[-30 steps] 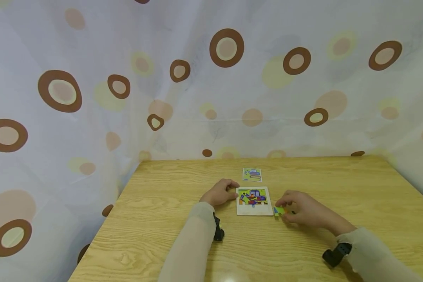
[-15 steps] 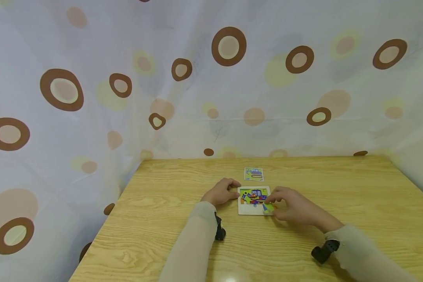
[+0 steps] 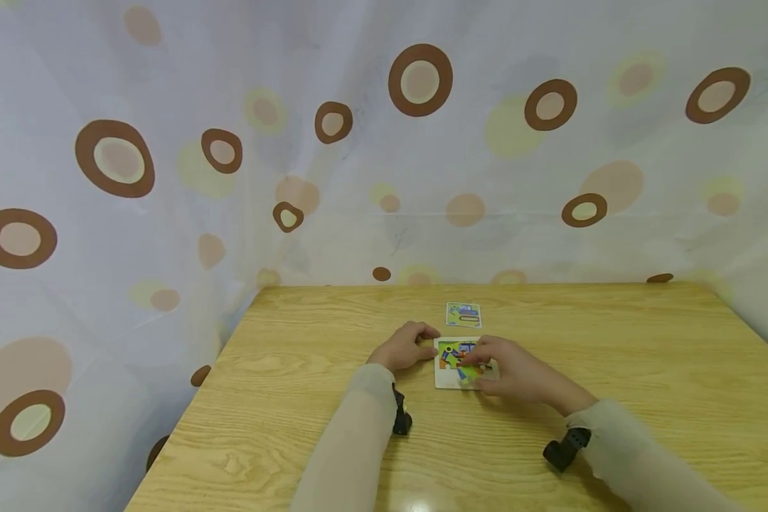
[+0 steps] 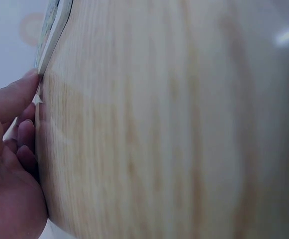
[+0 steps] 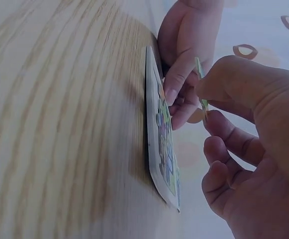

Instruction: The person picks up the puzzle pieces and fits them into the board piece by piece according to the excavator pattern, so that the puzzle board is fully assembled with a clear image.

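Note:
A white-framed puzzle board (image 3: 444,382) with a colourful digger picture lies on the table; the bare strip along its near side is partly covered by my right hand. My left hand (image 3: 404,347) holds the board's left edge near the far corner, thumb (image 4: 22,92) against the side. Over the board, my right hand (image 3: 515,370) pinches a thin green-and-blue puzzle piece (image 3: 466,375) between thumb and fingers. In the right wrist view the piece (image 5: 199,68) stands nearly edge-on, raised above the board (image 5: 156,159), with the other fingers curled beneath.
A small picture card (image 3: 464,314) showing a digger lies just beyond the board. The wooden table (image 3: 320,334) reaches back to a hanging sheet (image 3: 358,171) patterned with brown rings. A black wrist camera sits on each forearm.
My right hand has carried the puzzle piece leftward, from beside the board's right edge to over its near part. My left hand stays at the board's left edge.

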Demonstrator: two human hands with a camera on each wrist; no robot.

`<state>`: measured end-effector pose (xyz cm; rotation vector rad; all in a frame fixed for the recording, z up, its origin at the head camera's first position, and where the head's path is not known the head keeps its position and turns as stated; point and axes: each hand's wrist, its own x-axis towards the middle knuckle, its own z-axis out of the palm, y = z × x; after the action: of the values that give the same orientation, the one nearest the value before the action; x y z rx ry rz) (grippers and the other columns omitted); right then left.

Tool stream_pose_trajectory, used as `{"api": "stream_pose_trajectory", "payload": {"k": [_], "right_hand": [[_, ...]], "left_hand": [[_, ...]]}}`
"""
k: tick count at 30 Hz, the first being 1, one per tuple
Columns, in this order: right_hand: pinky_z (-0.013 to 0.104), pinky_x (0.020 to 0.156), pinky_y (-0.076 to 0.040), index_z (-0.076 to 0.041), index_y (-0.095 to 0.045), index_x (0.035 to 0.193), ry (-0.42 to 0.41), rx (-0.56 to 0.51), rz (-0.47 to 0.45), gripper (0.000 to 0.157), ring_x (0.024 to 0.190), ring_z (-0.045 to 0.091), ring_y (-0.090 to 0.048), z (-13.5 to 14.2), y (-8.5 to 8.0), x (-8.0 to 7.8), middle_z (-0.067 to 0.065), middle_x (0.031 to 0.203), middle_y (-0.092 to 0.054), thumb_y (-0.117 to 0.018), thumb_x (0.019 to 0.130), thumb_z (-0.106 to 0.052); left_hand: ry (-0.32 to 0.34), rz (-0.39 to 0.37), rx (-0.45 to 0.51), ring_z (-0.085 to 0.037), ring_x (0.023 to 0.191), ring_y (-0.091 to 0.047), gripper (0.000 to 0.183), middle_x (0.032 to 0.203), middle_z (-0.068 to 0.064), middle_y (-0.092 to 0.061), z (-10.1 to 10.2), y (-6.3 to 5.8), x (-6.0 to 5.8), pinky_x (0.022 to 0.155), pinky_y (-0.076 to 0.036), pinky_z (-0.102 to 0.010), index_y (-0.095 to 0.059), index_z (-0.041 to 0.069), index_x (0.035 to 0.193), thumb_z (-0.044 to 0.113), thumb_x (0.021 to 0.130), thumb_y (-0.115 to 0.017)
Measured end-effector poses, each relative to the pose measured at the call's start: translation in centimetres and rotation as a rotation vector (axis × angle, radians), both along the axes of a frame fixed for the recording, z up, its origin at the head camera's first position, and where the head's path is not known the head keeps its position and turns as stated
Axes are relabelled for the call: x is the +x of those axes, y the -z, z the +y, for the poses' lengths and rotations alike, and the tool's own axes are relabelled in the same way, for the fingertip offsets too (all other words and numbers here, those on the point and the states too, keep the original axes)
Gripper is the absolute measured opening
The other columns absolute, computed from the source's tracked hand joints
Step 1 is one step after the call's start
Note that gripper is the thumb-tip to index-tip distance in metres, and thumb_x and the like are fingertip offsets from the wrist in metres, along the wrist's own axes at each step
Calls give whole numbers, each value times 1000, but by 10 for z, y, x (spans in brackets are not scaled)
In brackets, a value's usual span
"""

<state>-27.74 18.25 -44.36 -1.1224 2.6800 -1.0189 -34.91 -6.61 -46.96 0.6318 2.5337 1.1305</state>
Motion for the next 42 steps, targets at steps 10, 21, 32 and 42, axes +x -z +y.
{"api": "stream_pose_trajectory", "payload": {"k": [10,21,32,42], "right_hand": [[32,71,-45,-8,-71,118,-17,5,-21,31,83,19,-52,-14,3,-10,-2,100,-59,-66,88,-2],[32,70,-45,-8,-70,119,-71,21,-66,33,83,19,-51,-25,7,-20,0,103,-59,-61,90,3],[31,73,-47,-8,-73,113,-92,38,10,39,86,19,-56,-32,14,-28,3,105,-63,-55,84,13],[28,69,-44,-8,-74,107,21,76,-51,25,79,15,-50,-40,12,-18,-1,96,-60,-78,85,-18]], "left_hand": [[0,7,-6,-18,121,-50,33,132,2,-56,1,-1,-1,103,-40,-36,-63,16,129,21,97,-66],[-3,15,-22,-19,122,-50,33,133,0,-56,3,-5,3,102,-41,-36,-63,15,131,21,98,-65],[5,22,-18,-18,119,-51,33,132,-1,-56,3,-1,1,101,-42,-35,-63,14,130,19,98,-65],[7,36,-16,-18,121,-51,33,132,-1,-57,0,1,-1,103,-41,-36,-63,11,130,18,98,-65]]}}
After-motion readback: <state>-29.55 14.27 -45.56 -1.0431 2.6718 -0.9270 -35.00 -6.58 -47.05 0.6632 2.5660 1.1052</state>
